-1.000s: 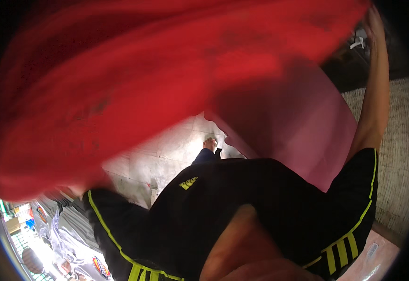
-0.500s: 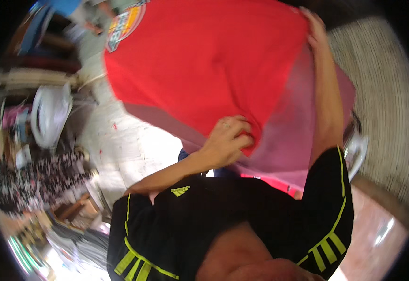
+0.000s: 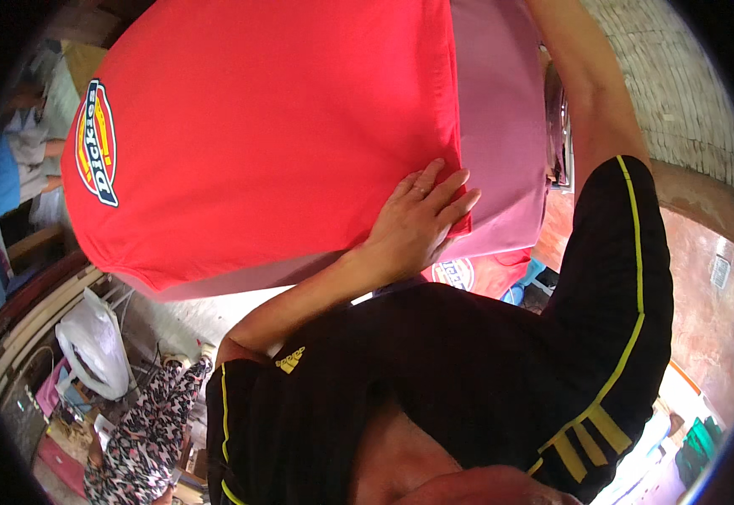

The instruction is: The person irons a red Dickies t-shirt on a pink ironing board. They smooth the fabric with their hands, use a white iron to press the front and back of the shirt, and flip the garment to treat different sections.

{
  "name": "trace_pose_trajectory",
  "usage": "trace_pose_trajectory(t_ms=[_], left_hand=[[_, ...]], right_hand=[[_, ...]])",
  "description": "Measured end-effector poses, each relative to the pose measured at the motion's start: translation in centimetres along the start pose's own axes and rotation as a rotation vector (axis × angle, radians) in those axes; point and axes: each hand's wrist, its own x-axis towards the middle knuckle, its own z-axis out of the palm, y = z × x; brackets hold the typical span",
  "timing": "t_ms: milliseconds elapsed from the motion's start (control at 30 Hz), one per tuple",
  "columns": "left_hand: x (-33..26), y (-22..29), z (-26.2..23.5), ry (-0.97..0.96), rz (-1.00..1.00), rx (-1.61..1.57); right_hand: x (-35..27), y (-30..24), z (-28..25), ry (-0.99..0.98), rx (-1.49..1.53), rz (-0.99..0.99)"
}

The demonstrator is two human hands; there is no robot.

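Note:
A red printed garment, with an oval patch-like print near its left side, is spread smooth over a larger mauve surface. A strip of the mauve shows along the right and near edges. My left hand rests on the red cloth close to its near right corner, fingers stretched and apart, a ring on one of them. Beyond the cloth's right edge, my right forearm reaches up out of the picture, so that hand is hidden.
Another red printed cloth hangs below the near edge. On the left are a white plastic bag, stacked pale strips and a person in blue. Lower left, a person in patterned clothes appears. A ridged pale wall stands right.
My left hand has gone from bunching the red cloth's corner to lying flat on it, and the folds are smoothed. My right hand has left the picture at the top. The view has turned.

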Motion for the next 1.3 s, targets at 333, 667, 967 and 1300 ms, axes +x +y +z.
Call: trace_pose_trajectory(t_ms=[333, 667, 967, 1300], left_hand=[[0.7, 4.4, -0.6, 0.096, 0.11, -0.037], [2.8, -4.4, -6.1, 0.082, 0.23, -0.16], [17.3, -14.9, -11.5, 0.013, 0.375, 0.42], [21.9, -12.9, -14.3, -0.173, 0.473, 0.285]], right_hand=[[-2.4, -0.9, -1.9, 0.111, -0.223, 0.013], [-26.7, -14.1, -5.0, 0.091, -0.137, -0.091], [-44.4, -23.8, -8.1, 0.199, -0.124, 0.551], [-47.8, -24.8, -7.2, 0.329, -0.063, 0.661]])
